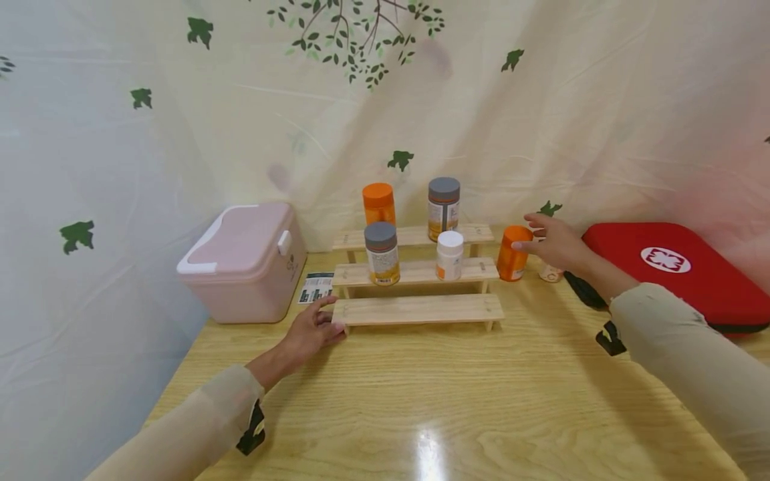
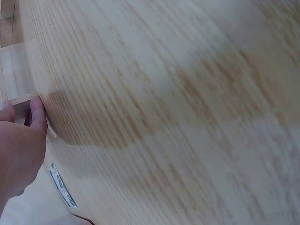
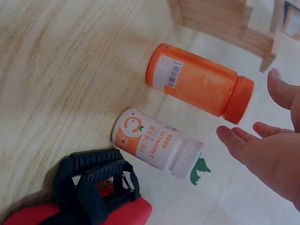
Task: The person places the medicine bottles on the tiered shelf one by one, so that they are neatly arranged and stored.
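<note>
At the left end of the three-step wooden rack (image 1: 421,310), my left hand (image 1: 308,333) pinches the lowest board between thumb and fingers. The left wrist view shows a finger and thumb at the board's corner (image 2: 23,99). My right hand (image 1: 559,246) is beside the cap of an orange bottle (image 3: 192,82), fingers and thumb spread apart around its level with a gap. That bottle stands on the table just right of the rack. Next to it is a white vitamin C bottle (image 3: 157,143), mostly hidden behind my right hand in the head view.
On the rack stand an orange-capped bottle (image 1: 379,204), two grey-capped bottles (image 1: 443,207) and a small white bottle (image 1: 450,255). A pink lidded box (image 1: 246,267) sits left, with a printed card (image 1: 315,287) beside it. A red first-aid case (image 1: 680,274) lies right.
</note>
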### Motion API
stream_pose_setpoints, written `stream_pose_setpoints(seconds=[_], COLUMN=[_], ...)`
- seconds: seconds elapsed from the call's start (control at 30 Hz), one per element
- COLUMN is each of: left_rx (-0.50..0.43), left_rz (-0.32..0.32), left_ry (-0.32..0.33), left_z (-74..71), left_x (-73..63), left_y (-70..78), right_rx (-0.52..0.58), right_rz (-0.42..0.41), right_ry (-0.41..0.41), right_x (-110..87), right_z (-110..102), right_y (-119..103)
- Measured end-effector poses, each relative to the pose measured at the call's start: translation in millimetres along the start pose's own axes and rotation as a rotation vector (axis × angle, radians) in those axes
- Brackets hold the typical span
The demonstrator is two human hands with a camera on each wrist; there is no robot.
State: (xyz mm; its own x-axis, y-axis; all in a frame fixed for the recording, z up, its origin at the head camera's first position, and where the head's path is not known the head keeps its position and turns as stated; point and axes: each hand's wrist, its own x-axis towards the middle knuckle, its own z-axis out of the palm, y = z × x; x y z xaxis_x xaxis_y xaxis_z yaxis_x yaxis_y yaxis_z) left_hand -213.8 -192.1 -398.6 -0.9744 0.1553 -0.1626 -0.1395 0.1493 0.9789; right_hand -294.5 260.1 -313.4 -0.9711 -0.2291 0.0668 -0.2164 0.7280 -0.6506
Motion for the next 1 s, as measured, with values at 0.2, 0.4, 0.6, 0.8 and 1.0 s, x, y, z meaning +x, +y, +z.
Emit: stream_pose_setpoints(seconds=[0.2,0.4,0.6,0.8,1.0], left_rx=[0.000,0.004,-0.006,-0.011,-0.012], left_rz=[-0.001,-0.004,-0.026,-0.017,-0.013], left_ry=[-0.001,0.008,0.018,0.014,0.004], left_z=[-0.2,0.1,0.6,0.9,0.7], left_x=[0.5,-0.3,-0.8,-1.2,-1.0], left_y=[0.0,1.2,1.6,1.8,1.3], right_rx=[-0.044,-0.080,-0.053,-0.070,-0.047], right_rz=[0.016,0.022,0.025,0.003,-0.015], right_ry=[-0.043,-0.074,-0.057,-0.020,0.006], right_x=[6.8,10.5,13.0,13.2,11.8], right_z=[2.3,4.3,10.6,14.1,15.7], right_y=[2.3,5.5,10.1,9.9,9.6])
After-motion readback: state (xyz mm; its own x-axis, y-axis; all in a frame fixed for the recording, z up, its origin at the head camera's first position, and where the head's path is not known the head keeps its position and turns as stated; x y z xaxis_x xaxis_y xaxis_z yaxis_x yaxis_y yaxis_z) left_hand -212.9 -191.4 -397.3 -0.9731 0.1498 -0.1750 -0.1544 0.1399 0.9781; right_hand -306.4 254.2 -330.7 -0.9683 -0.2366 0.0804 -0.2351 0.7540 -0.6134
